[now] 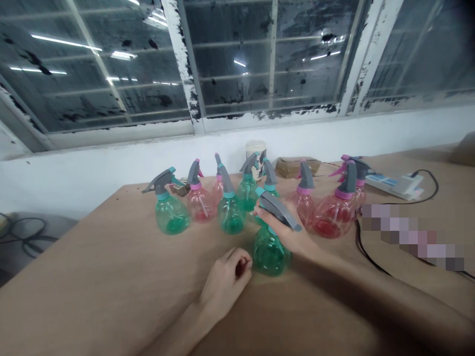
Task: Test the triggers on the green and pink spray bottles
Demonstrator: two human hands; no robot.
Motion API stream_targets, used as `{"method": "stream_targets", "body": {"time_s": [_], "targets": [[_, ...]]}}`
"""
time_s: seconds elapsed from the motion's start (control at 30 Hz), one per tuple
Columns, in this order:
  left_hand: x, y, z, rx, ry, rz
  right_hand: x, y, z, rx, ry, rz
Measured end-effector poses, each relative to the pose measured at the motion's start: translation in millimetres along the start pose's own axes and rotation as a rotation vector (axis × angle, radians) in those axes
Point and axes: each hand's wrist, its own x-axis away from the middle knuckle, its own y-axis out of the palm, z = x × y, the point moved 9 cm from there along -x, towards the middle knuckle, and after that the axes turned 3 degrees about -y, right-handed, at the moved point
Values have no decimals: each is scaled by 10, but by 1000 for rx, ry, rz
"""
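Observation:
A green spray bottle (272,254) with a grey head stands upright on the wooden table in front of me. My right hand (293,230) is wrapped round its neck, just below the spray head. Close to the bottle's left side, my left hand (227,279) rests on the table, its fingers curled into a loose fist with nothing visible inside. Behind my hands is a group of other spray bottles, among them a green one (231,217), a green one at the left end (171,216) and a red one (330,217) on the right.
A patterned cup (256,148) and a brown package (298,167) stand at the back by the wall. On the right lie a white power strip (395,184) and a black cable (367,254). A pixelated patch hides something there. Windows rise beyond the table (122,277).

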Motion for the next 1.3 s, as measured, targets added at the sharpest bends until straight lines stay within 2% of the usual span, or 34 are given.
{"method": "stream_targets", "body": {"time_s": [0.27,1.3], "targets": [[6,2,2,-6,-9,-6,-3,15,10,-95,19,-8],[-13,11,5,-32,6,-15,-19,22,-32,-68,0,-16]]}}
